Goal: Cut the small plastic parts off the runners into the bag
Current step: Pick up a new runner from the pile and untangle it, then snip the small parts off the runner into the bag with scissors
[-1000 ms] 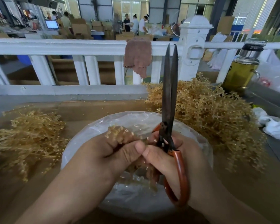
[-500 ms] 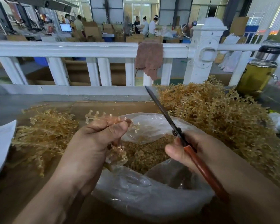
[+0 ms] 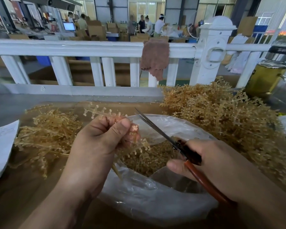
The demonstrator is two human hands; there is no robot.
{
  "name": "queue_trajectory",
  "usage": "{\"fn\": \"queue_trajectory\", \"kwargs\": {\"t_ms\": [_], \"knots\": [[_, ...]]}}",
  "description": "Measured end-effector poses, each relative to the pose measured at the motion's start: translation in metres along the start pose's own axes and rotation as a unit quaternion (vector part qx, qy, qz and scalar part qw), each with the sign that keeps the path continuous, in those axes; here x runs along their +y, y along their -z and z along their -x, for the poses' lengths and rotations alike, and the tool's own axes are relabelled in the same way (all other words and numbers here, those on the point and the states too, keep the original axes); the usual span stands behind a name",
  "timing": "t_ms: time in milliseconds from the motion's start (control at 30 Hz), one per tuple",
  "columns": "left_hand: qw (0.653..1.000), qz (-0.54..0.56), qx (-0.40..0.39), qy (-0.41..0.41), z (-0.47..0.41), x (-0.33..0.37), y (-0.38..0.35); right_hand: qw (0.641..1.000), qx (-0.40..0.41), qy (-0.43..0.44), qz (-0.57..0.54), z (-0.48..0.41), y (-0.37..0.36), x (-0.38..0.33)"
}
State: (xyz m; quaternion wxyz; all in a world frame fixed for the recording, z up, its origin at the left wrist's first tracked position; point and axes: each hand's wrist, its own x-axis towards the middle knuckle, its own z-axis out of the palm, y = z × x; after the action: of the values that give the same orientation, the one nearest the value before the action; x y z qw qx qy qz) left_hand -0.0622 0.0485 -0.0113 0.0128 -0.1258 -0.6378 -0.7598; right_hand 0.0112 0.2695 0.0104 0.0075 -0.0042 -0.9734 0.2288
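My left hand (image 3: 102,139) grips a translucent amber runner (image 3: 99,112) whose small parts stick out above my fist and hang below it over the bag. My right hand (image 3: 210,161) holds red-handled scissors (image 3: 157,128); their blades are slightly parted and point up-left toward the runner, just apart from it. The clear plastic bag (image 3: 155,204) lies open in front of me, with a layer of cut amber parts (image 3: 149,157) inside.
A big heap of uncut runners (image 3: 221,119) lies at the right, a smaller pile of runners (image 3: 46,134) at the left. White paper (image 3: 2,146) sits far left. A white railing (image 3: 89,48) with a brown cloth (image 3: 153,58) runs behind; a bottle (image 3: 267,71) stands right.
The scissors swung down from upright to a slant over the bag. My left hand lifted a runner clear of the bag, up and to the left, while my right hand moved right.
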Motion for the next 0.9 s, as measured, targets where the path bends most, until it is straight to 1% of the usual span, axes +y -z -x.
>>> {"fn": "queue_trajectory", "kwargs": {"t_ms": [133, 333, 533, 667, 900], "knots": [[0.999, -0.023, 0.018, -0.018, 0.0, -0.001, 0.0, 1.0, 0.006, 0.012, 0.023, 0.001, -0.003, -0.002], [1.0, -0.024, -0.006, -0.019, 0.002, -0.003, 0.001, 0.999, 0.024, 0.023, 0.039, -0.001, -0.007, 0.002], [0.999, -0.026, 0.002, -0.028, 0.0, -0.004, 0.002, 0.998, 0.036, 0.03, 0.039, -0.001, -0.009, 0.003], [0.999, -0.026, -0.017, -0.03, 0.001, -0.006, 0.001, 0.996, 0.051, 0.03, 0.068, -0.001, -0.011, 0.002], [0.998, -0.039, -0.022, -0.053, 0.001, -0.009, 0.001, 0.991, 0.086, 0.049, 0.091, -0.001, -0.011, 0.005]]}}
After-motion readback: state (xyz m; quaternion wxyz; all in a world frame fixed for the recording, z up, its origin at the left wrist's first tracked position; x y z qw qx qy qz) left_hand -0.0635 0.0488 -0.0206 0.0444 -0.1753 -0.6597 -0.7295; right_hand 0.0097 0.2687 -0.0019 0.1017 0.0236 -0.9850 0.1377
